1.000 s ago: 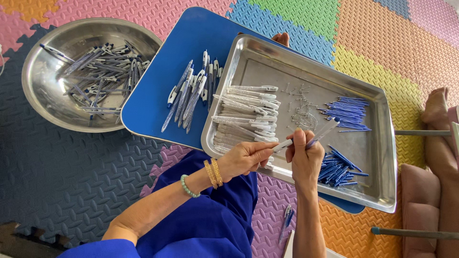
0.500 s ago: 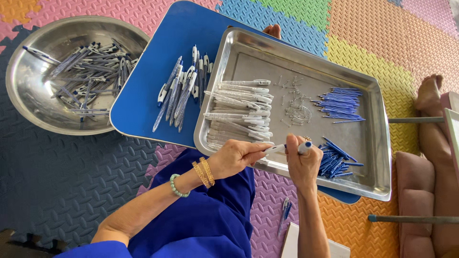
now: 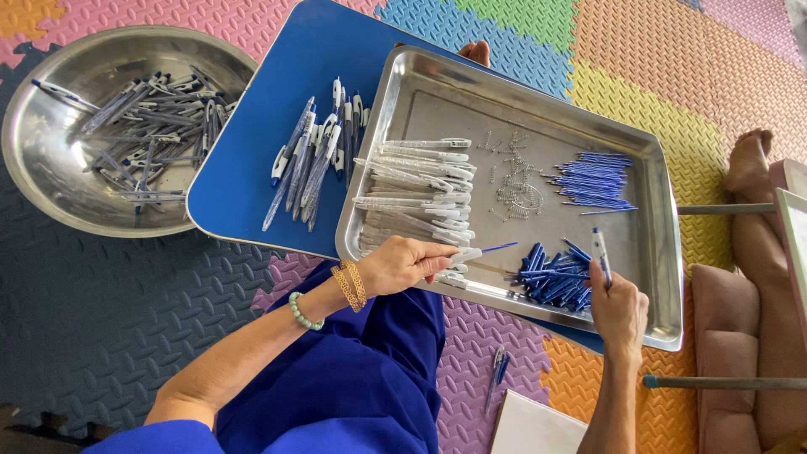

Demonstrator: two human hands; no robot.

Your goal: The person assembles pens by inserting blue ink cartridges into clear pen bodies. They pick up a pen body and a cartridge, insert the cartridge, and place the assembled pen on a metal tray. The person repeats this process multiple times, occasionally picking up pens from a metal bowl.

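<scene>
The left hand (image 3: 402, 265) had its fingers pinched together on a clear pen barrel (image 3: 464, 255) with a blue refill (image 3: 498, 247) poking out of its end, held just over the near edge of the steel tray (image 3: 656, 252), probably so anything dropped would land back in it. The right hand (image 3: 620, 309) was off at the tray's near right corner, fingers closed around one blue-tipped piece (image 3: 600, 256) standing up out of its grip, right beside the heap of blue parts (image 3: 551, 277) it seemed to draw from. The tray looked sorted by kind, I'd guess to keep each within reach: clear barrels (image 3: 416, 197) stacked at the left, small springs (image 3: 513, 181) scattered in the middle, thin blue refills (image 3: 593, 181) fanned out at the far right. It sat on a blue table (image 3: 244, 168), with a row of finished-looking pens (image 3: 311, 160) lying on the table just left of it. A big steel bowl (image 3: 34, 168) on the foam floor mat (image 3: 101, 319) held a lot more pens. One pen (image 3: 498, 374) lay on the mat near a white sheet (image 3: 534, 429). Couldn't spot any packages or labels.
</scene>
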